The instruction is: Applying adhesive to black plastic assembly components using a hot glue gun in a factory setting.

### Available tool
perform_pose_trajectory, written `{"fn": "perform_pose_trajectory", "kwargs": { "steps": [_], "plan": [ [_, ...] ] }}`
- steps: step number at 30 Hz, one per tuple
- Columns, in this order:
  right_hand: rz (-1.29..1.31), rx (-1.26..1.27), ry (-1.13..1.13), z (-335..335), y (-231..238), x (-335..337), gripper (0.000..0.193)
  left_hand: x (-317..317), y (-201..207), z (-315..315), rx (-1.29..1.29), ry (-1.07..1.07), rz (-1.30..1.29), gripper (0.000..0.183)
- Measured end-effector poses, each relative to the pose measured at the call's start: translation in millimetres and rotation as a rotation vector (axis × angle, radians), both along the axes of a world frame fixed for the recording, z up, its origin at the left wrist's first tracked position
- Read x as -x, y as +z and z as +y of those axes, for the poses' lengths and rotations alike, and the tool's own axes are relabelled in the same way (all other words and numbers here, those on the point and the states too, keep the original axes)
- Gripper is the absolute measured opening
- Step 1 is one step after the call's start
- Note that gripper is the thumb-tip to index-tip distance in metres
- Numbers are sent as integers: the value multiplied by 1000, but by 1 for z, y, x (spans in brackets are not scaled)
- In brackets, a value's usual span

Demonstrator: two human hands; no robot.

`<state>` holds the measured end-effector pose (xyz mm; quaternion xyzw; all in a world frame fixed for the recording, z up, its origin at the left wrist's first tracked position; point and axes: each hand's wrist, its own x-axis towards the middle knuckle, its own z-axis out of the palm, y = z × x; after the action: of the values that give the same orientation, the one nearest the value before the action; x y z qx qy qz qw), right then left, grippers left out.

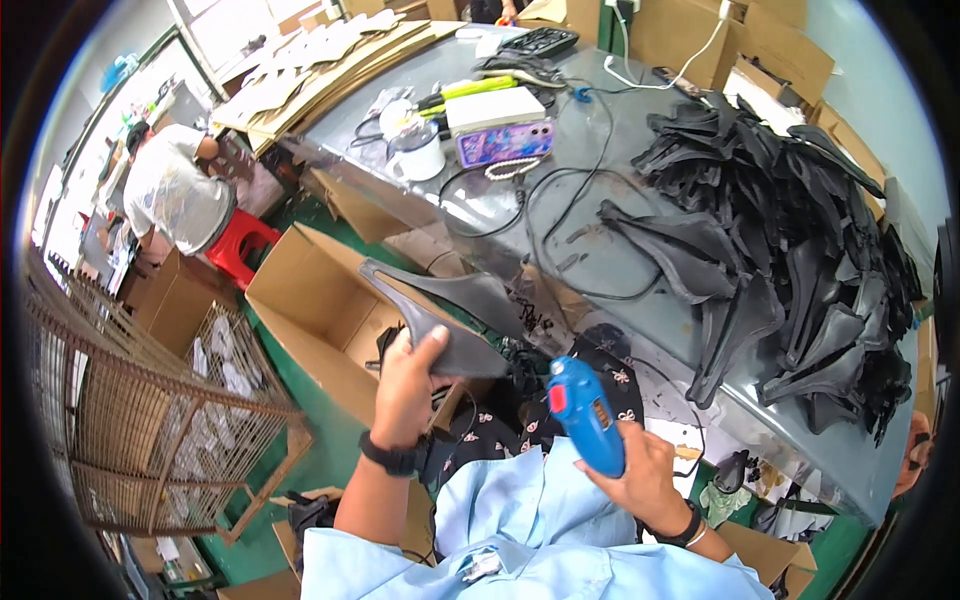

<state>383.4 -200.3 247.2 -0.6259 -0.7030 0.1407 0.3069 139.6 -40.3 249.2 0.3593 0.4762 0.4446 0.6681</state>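
My left hand (402, 385) is closed on a dark grey bicycle saddle cover (455, 345), thumb on its top. The cover's narrow end points away to the left, and a second grey wing shows behind the held part; whether both are one piece I cannot tell. In my right hand (645, 475) is a blue hand tool (592, 430) with a red button and a small tip, its kind unclear. The tip lies near the cover's right end, against a dark background; contact between them cannot be made out.
A grey table (600, 240) bears a big heap of black saddle covers (740, 200), cables, a white mug (415, 155) and a purple-patterned phone (505, 143). An open carton (310, 300) stands left of my knees. Further left are a rusty wire cage (170, 420) and a seated person (180, 190).
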Motion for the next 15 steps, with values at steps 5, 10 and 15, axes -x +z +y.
{"fn": "perform_pose_trajectory", "kwargs": {
  "steps": [5, 10, 15],
  "plan": [
    [62, 71, -37, 4, -4, -5, 57, 80, -101, 51, 191, 432, -211, 21],
    [95, 137, -70, -1, -1, 0, 54, 128, -203, 63, 453, 379, -212, 28],
    [88, 107, -94, -2, -17, -5, 51, 23, -159, 52, 271, 84, 29, 21]
  ]
}}
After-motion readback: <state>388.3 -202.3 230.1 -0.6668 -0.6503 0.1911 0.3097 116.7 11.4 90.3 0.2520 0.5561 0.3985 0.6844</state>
